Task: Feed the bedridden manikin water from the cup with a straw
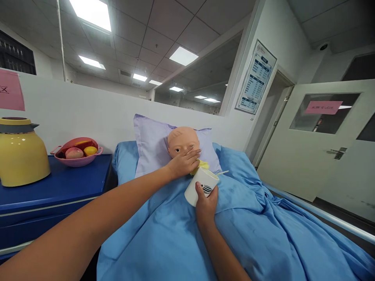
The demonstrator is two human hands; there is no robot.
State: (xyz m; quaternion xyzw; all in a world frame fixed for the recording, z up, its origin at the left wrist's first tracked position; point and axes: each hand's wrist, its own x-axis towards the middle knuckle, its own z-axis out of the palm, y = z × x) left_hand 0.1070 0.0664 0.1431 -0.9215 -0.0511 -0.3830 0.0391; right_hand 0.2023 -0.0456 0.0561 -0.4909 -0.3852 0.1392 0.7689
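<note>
A manikin head [184, 137] rests face up on the lilac pillow [150, 146]. Across its mouth and cheek lies my left hand [184, 162], with fingers stretched out and covering the lower face. A yellow cloth [202, 164] shows at the manikin's chin, partly behind the left hand and the cup. My right hand [207, 203] is wrapped round a white cup [195, 191] with a black striped print, tilted just below the chin. A thin pale stick [223, 172] sticks out past the cup's rim; its other end is hidden.
Blue bedding [175, 234] covers the bed, with a metal rail [322, 214] along the right. On the left, a blue bedside cabinet [67, 181] bears a yellow thermos jug [23, 156] and a pink basket [77, 160] of fruit. A door [325, 148] stands at the right.
</note>
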